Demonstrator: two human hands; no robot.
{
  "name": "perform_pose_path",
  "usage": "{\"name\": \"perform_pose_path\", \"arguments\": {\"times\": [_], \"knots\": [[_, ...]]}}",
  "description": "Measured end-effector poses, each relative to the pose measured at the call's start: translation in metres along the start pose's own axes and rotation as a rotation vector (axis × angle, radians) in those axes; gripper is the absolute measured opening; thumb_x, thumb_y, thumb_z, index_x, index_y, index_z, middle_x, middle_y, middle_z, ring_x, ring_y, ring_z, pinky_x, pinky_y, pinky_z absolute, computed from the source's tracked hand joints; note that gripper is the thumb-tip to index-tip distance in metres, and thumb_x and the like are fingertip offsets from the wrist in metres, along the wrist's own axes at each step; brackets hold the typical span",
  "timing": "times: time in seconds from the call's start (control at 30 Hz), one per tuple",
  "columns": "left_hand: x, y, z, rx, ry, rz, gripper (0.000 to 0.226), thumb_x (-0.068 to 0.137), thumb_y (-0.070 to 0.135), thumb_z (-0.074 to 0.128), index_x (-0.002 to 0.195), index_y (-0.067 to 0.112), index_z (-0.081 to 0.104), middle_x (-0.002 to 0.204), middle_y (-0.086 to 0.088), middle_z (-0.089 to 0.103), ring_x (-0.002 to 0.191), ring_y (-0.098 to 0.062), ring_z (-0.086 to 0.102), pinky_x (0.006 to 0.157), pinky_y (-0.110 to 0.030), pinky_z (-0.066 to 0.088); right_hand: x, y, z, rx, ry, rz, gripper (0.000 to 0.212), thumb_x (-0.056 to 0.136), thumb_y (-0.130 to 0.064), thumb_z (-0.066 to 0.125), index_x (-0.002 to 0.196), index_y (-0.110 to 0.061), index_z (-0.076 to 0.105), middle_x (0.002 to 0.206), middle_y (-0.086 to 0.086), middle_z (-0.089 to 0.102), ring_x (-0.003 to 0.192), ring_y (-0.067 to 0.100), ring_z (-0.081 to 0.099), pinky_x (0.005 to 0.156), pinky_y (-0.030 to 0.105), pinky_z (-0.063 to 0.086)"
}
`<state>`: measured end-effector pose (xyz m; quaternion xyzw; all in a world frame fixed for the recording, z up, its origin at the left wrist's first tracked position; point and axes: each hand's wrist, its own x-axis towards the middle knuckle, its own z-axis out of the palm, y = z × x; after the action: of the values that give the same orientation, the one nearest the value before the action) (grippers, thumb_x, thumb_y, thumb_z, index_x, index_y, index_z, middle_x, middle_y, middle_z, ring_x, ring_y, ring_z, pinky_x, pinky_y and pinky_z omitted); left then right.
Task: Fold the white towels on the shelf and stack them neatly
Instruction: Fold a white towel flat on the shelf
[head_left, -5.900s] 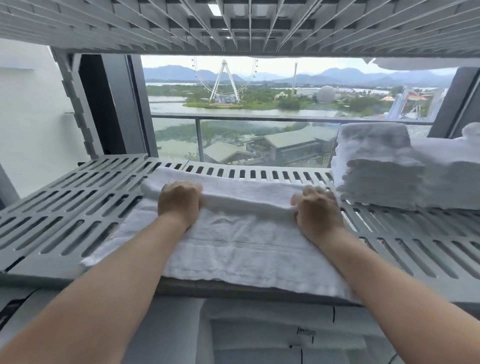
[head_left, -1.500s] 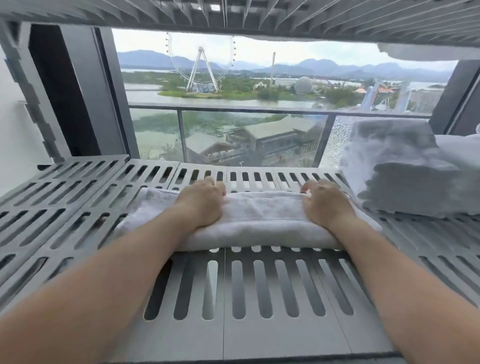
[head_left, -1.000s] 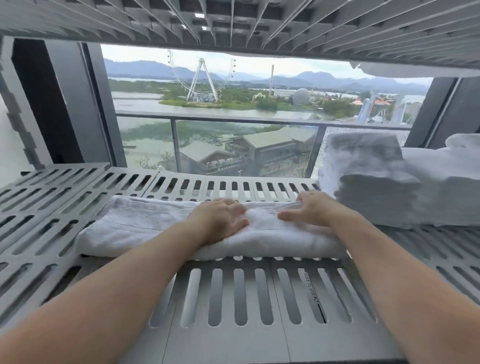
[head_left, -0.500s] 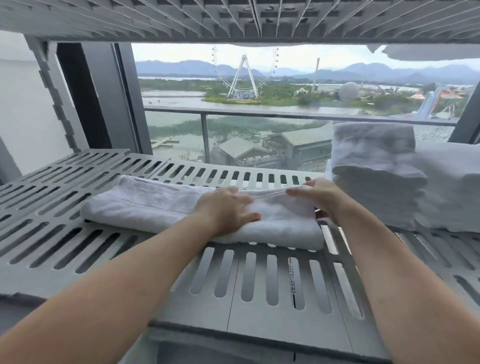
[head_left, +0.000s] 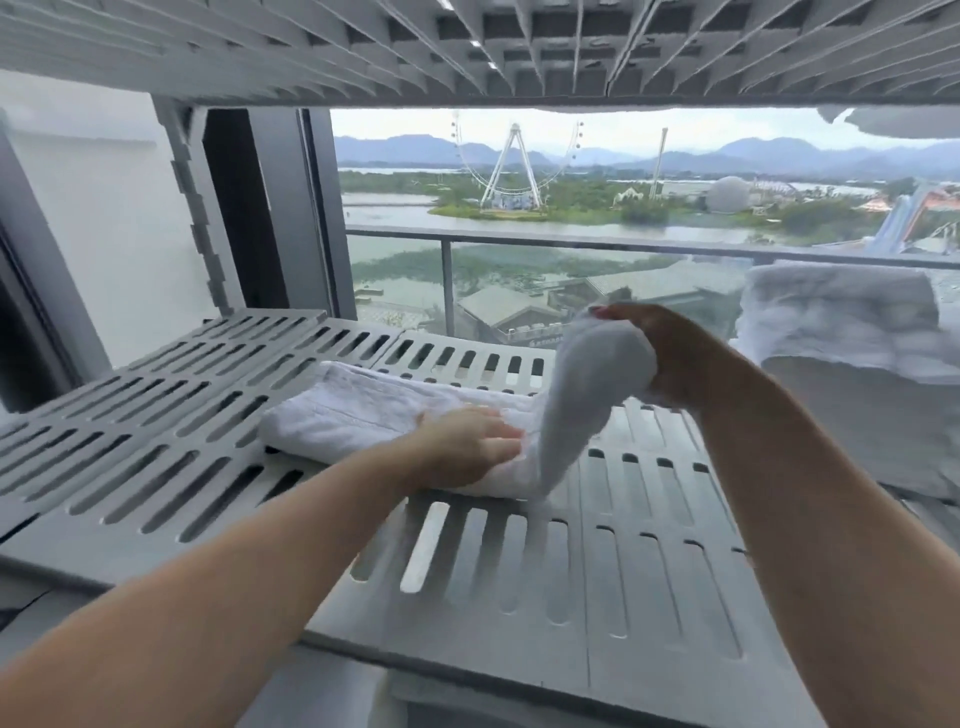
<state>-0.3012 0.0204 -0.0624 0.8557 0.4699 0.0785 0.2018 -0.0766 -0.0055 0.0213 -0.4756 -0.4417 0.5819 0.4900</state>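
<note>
The left hand (head_left: 470, 447) presses flat, fingers spread, on the folded towel (head_left: 363, 415) lying on the shelf (head_left: 597, 571). The right hand (head_left: 670, 358) grips the towel's lifted right end; its fingers are mostly hidden behind the cloth. The stack of towels (head_left: 852, 374) at far right is cut off.

Grey slatted shelf (head_left: 597, 587): long folded towel (head_left: 353, 415) at centre, towel stack (head_left: 852, 364) right.

This looks like a linen corner in a high-rise room; whether hotel or flat cannot be told. A grey slotted plastic shelf (head_left: 519, 571) of at least 2 tiers, the upper tier (head_left: 467, 47) close overhead, stands right against a tall window (head_left: 597, 275) with dark frames. A stack of folded white towels (head_left: 841, 332) sits at its right end. Through the glass show a balcony railing (head_left: 519, 240), rooftops (head_left: 498, 312) far below, water (head_left: 395, 214), a Ferris wheel (head_left: 514, 161), a pale dome (head_left: 729, 194) and hills (head_left: 415, 148) behind.
</note>
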Motion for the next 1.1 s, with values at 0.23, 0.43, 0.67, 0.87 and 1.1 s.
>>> {"name": "perform_pose_path", "arguments": {"times": [0.23, 0.43, 0.67, 0.87, 1.1], "knots": [[-0.034, -0.141, -0.085, -0.122, 0.45, -0.358, 0.035, 0.101, 0.028, 0.041, 0.083, 0.006, 0.062, 0.095, -0.014, 0.065, 0.089, -0.03, 0.059, 0.073, -0.038, 0.043, 0.083, 0.005, 0.167, -0.227, 0.137, -0.047, 0.026, 0.094, -0.009, 0.06, 0.069, -0.013, 0.054, 0.068, 0.007, 0.049, 0.057, 0.02, 0.051, 0.061, 0.029, 0.046], [-0.037, -0.182, -0.096, -1.191, 0.134, -0.363, 0.06, 0.105, 0.051, 0.027, 0.124, 0.005, 0.061, 0.103, -0.012, 0.076, 0.107, -0.019, 0.07, 0.087, -0.025, 0.054, 0.155, 0.063, 0.258, -0.699, 0.314, 0.016, 0.031, 0.094, -0.021, 0.055, 0.068, -0.005, 0.057, 0.052, 0.012, 0.058, 0.046, 0.026, 0.058, 0.045, 0.024, 0.042], [-0.017, -0.202, -0.125, -0.474, 0.57, -0.204, 0.034, 0.101, 0.027, 0.042, 0.094, 0.007, 0.068, 0.102, -0.01, 0.071, 0.093, -0.027, 0.062, 0.08, -0.036, 0.046, 0.128, 0.105, 0.279, -1.078, 0.489, -0.357, 0.031, 0.094, -0.014, 0.041, 0.088, -0.003, 0.069, 0.09, 0.016, 0.072, 0.085, 0.033, 0.068, 0.071, 0.038, 0.052], [0.024, -0.184, -0.147, -0.717, 0.278, 0.116, 0.032, 0.107, 0.022, 0.043, 0.112, 0.006, 0.071, 0.112, -0.007, 0.074, 0.109, -0.019, 0.067, 0.087, -0.02, 0.05, 0.085, 0.142, 0.307, -1.607, 0.268, -0.524, 0.068, 0.102, -0.055, 0.011, 0.115, -0.016, 0.065, 0.127, 0.005, 0.065, 0.125, 0.026, 0.051, 0.101, 0.042, 0.04], [0.057, -0.188, -0.098, 0.163, 0.012, 0.051, 0.05, 0.101, 0.06, 0.038, 0.1, 0.021, 0.07, 0.102, 0.001, 0.07, 0.099, -0.024, 0.062, 0.092, -0.039, 0.048, 0.036, 0.15, 0.263, -1.396, 0.147, -0.865, 0.033, 0.102, -0.03, 0.047, 0.115, -0.01, 0.07, 0.119, 0.006, 0.069, 0.115, 0.028, 0.06, 0.1, 0.041, 0.045]]}}
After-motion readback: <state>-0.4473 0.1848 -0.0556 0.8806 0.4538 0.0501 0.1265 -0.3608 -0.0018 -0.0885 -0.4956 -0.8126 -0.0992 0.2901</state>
